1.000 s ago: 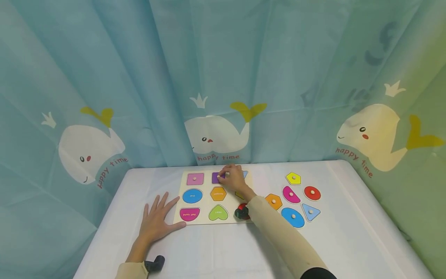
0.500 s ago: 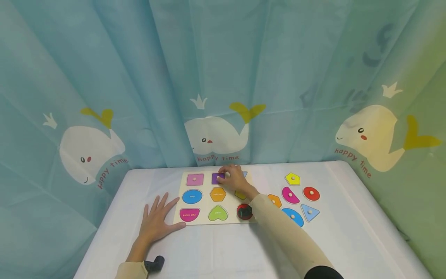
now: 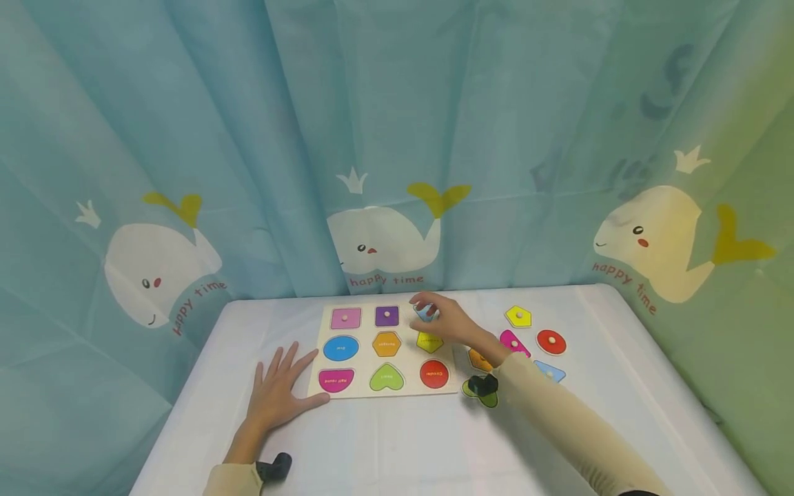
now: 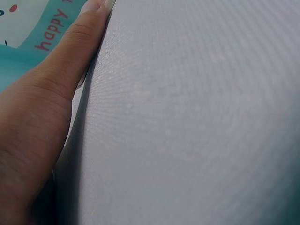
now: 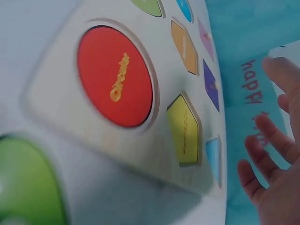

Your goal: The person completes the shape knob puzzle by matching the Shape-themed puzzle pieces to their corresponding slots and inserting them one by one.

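Note:
A pale shape-puzzle board (image 3: 366, 396) lies on the white table. In its far row, a pink square piece (image 3: 345, 318) and a purple square piece (image 3: 387, 316) with knobs fill two recesses. Bare recesses show colours and words, such as the red circle (image 3: 433, 374) and the yellow pentagon (image 5: 183, 131). My left hand (image 3: 276, 393) lies spread with its thumb and a fingertip at the board's left edge. My right hand (image 3: 451, 320) is over the board's far right corner, fingers loosely bent, holding nothing; it partly covers the blue triangle recess (image 3: 425, 313).
Right of the board lie loose knobbed pieces: a yellow pentagon (image 3: 518, 317), a red circle (image 3: 551, 342), a magenta half round (image 3: 512, 342), an orange hexagon (image 3: 479, 359), a blue triangle (image 3: 551, 372) and a green heart (image 3: 486, 398). A whale-print curtain (image 3: 397, 138) hangs behind the table.
My right hand has let go of the purple square piece, which now sits in its recess, and has moved right. The left hand has stayed put.

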`<control>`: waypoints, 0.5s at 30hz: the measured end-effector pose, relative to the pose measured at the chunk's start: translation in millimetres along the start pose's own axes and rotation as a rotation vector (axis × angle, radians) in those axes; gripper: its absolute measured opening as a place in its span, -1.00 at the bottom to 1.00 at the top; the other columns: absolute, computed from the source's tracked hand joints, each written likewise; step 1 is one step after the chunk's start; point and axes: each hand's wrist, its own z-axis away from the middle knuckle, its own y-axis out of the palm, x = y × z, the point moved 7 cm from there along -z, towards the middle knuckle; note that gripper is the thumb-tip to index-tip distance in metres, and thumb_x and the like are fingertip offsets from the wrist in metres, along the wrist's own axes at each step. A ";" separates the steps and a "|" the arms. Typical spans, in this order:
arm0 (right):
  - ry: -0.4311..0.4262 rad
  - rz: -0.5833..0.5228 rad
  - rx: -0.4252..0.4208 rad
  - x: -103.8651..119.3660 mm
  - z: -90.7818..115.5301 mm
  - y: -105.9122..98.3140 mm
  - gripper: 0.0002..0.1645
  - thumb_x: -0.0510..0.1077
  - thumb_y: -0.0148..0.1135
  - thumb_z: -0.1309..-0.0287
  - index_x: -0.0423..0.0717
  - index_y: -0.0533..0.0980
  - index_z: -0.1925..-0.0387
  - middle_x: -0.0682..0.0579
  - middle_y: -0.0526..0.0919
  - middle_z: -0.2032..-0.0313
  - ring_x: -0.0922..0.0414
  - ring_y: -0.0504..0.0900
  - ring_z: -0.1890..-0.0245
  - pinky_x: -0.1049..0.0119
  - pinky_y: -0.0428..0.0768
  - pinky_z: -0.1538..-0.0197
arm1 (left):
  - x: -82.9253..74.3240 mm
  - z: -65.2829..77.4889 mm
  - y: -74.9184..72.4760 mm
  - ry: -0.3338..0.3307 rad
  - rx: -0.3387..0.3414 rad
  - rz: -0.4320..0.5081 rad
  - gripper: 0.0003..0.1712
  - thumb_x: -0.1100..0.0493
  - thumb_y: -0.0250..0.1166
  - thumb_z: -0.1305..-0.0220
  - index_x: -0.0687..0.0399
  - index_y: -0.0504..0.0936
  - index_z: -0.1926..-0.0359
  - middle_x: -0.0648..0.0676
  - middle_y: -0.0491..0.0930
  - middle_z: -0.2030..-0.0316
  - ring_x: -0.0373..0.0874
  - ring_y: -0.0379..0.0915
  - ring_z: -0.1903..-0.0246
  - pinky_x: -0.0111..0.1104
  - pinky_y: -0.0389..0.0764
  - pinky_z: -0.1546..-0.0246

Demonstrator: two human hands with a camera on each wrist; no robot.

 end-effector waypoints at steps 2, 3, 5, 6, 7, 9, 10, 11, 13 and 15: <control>-0.003 -0.015 0.003 -0.9 11.6 -7.3 -0.39 -0.02 0.44 -0.24 -0.11 0.51 -0.27 -0.15 0.66 -0.07 -0.13 0.62 -0.02 0.13 0.65 0.02 | 0.2 -0.1 0.3 -0.004 0.006 0.000 0.13 -0.51 0.41 0.03 -0.17 0.37 -0.51 0.28 0.10 -0.57 0.39 -0.16 -0.54 0.47 -0.25 -0.39; -0.001 -0.018 -0.003 -2.0 17.7 -10.9 -0.38 -0.01 0.45 -0.24 -0.10 0.51 -0.27 -0.16 0.66 -0.06 -0.11 0.62 -0.01 0.12 0.64 0.01 | 0.3 -0.2 0.3 -0.005 0.007 0.000 0.13 -0.51 0.41 0.03 -0.16 0.37 -0.51 0.28 0.10 -0.57 0.39 -0.16 -0.54 0.47 -0.25 -0.39; 0.007 -0.018 -0.017 -5.1 29.4 -18.4 -0.38 -0.01 0.46 -0.23 -0.05 0.51 -0.27 -0.15 0.66 -0.06 -0.07 0.62 0.00 0.11 0.64 -0.02 | 0.5 -0.4 0.3 -0.008 0.011 -0.003 0.13 -0.51 0.41 0.02 -0.16 0.37 -0.51 0.29 0.09 -0.57 0.39 -0.17 -0.54 0.47 -0.26 -0.39; 0.015 -0.016 -0.027 -6.5 35.5 -22.5 -0.37 0.00 0.47 -0.22 -0.03 0.50 -0.28 -0.14 0.67 -0.06 -0.05 0.62 0.00 0.10 0.63 -0.03 | 0.5 -0.4 0.2 -0.008 0.011 -0.004 0.13 -0.50 0.41 0.02 -0.15 0.36 -0.51 0.29 0.09 -0.57 0.40 -0.17 -0.54 0.47 -0.26 -0.39; 0.021 -0.012 -0.037 -8.2 41.4 -26.7 -0.36 0.00 0.47 -0.22 -0.02 0.50 -0.29 -0.14 0.66 -0.07 -0.04 0.62 0.01 0.09 0.63 -0.04 | 0.4 -0.4 -0.1 -0.008 0.010 -0.004 0.13 -0.50 0.41 0.02 -0.14 0.37 -0.51 0.29 0.09 -0.57 0.40 -0.17 -0.54 0.47 -0.26 -0.38; 0.033 -0.005 -0.061 -12.4 53.1 -35.7 -0.36 0.01 0.47 -0.22 0.02 0.49 -0.29 -0.12 0.67 -0.07 -0.01 0.62 0.02 0.09 0.63 -0.04 | -0.2 -0.3 -0.9 -0.007 0.007 0.000 0.13 -0.49 0.42 0.02 -0.13 0.37 -0.51 0.30 0.09 -0.56 0.40 -0.17 -0.54 0.47 -0.27 -0.38; 0.037 -0.005 -0.072 -14.7 59.1 -40.3 -0.35 0.01 0.47 -0.22 0.03 0.49 -0.30 -0.13 0.67 -0.08 -0.01 0.62 0.02 0.08 0.63 -0.05 | -0.4 -0.1 -1.0 -0.007 0.009 -0.001 0.13 -0.49 0.42 0.02 -0.13 0.37 -0.51 0.30 0.09 -0.56 0.40 -0.17 -0.54 0.47 -0.27 -0.38; 0.040 -0.004 -0.084 -17.3 65.3 -44.8 -0.35 0.02 0.47 -0.22 0.03 0.48 -0.30 -0.13 0.66 -0.08 0.00 0.62 0.02 0.08 0.63 -0.05 | -0.7 -0.1 -1.1 -0.006 0.010 -0.001 0.13 -0.49 0.42 0.02 -0.13 0.37 -0.51 0.30 0.09 -0.57 0.40 -0.17 -0.54 0.47 -0.26 -0.38; 0.045 -0.010 -0.105 -21.8 78.8 -53.9 -0.34 0.02 0.48 -0.22 0.04 0.48 -0.31 -0.14 0.66 -0.08 0.00 0.62 0.02 0.07 0.63 -0.04 | -1.9 0.1 -1.6 -0.003 0.012 0.001 0.12 -0.49 0.41 0.01 -0.12 0.37 -0.51 0.30 0.09 -0.57 0.40 -0.17 -0.54 0.47 -0.26 -0.38; 0.041 -0.008 -0.125 -27.0 92.3 -61.8 -0.34 0.02 0.50 -0.20 0.06 0.48 -0.30 -0.14 0.66 -0.05 0.01 0.62 0.03 0.10 0.64 -0.03 | -2.6 -0.1 -2.1 -0.002 0.016 0.000 0.12 -0.48 0.41 0.00 -0.12 0.36 -0.51 0.30 0.08 -0.57 0.40 -0.17 -0.54 0.47 -0.26 -0.38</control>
